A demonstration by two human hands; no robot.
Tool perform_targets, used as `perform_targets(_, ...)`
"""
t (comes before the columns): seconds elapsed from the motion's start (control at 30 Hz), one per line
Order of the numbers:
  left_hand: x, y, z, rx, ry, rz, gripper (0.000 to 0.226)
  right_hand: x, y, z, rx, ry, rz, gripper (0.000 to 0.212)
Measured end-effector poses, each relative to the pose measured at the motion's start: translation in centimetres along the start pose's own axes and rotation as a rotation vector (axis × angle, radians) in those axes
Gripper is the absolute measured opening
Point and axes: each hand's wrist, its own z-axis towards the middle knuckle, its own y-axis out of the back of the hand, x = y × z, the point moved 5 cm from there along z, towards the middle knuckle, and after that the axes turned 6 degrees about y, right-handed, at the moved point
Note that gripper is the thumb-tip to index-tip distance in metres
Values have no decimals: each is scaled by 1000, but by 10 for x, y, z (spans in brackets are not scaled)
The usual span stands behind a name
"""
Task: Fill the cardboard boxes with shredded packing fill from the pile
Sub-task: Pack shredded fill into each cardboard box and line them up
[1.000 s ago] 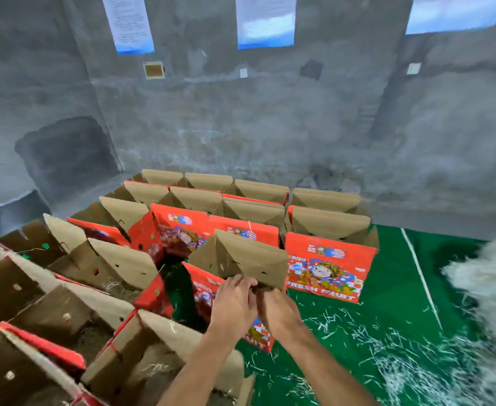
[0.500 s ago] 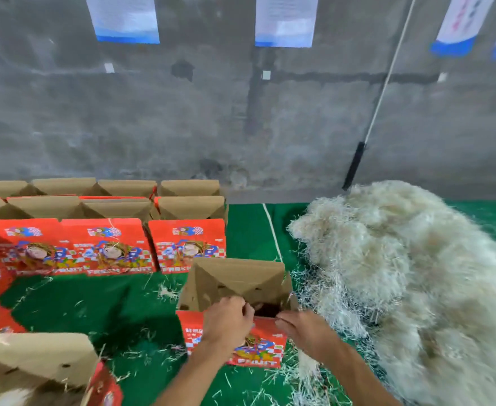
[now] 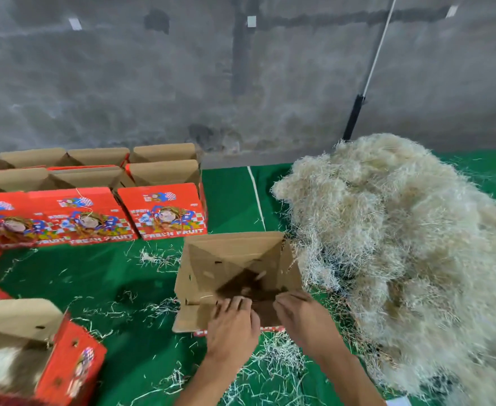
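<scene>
An open cardboard box (image 3: 235,259) with a red printed outside stands on the green floor mat, its brown flaps up and its inside bare. My left hand (image 3: 233,326) grips the near rim of the box with curled fingers. My right hand (image 3: 299,315) holds the same rim at its right end. A large pile of pale shredded packing fill (image 3: 402,253) lies right beside the box, touching its right side.
Rows of red fruit boxes (image 3: 162,212) with raised brown flaps stand at the back left against the grey wall. Another box (image 3: 36,347) holding some fill sits at the near left. Loose shreds (image 3: 270,364) litter the green mat (image 3: 229,197). A pole (image 3: 358,104) leans on the wall.
Both hands carried the box from the rows of boxes rightwards to the pile's edge and set it down. The view has dropped closer, showing the box's bare inside.
</scene>
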Motion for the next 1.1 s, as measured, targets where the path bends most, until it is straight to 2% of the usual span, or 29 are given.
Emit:
perform_targets(0.1, 5, -30, -5, 105, -19, 84, 52, 4, -33, 8, 104, -32, -24, 37)
perform_targets(0.27, 17, -29, 23, -20, -64, 69, 57, -14, -75, 4, 243, 8, -238, 56)
perform_targets(0.43, 53, -30, 57, -183, -72, 45, 75, -18, -88, 7, 111, -115, -255, 53)
perform_targets(0.5, 60, -35, 61, -279, -91, 25, 69, -19, -93, 6, 116, -139, -276, 55)
perform_targets(0.63, 61, -44, 61, -361, -157, -11, 49, -17, -93, 12, 115, -199, -373, 62)
perform_targets(0.8, 61, -38, 57, -435, -223, -65, 42, -27, -80, 25, 66, -345, -369, 59)
perform_targets(0.9, 60, -35, 57, -415, -216, -59, 43, -37, -80, 31, 72, -388, -229, 60)
perform_targets(0.97, 61, -35, 58, -383, -191, -63, 46, -39, -84, 35, 55, -389, 23, 58)
perform_targets(1.03, 61, -38, 59, -350, -157, -68, 49, -40, -86, 36, 14, -445, 346, 44)
perform_targets(1.1, 59, -39, 62, -323, -121, -59, 52, -47, -87, 35, 25, -555, 471, 32)
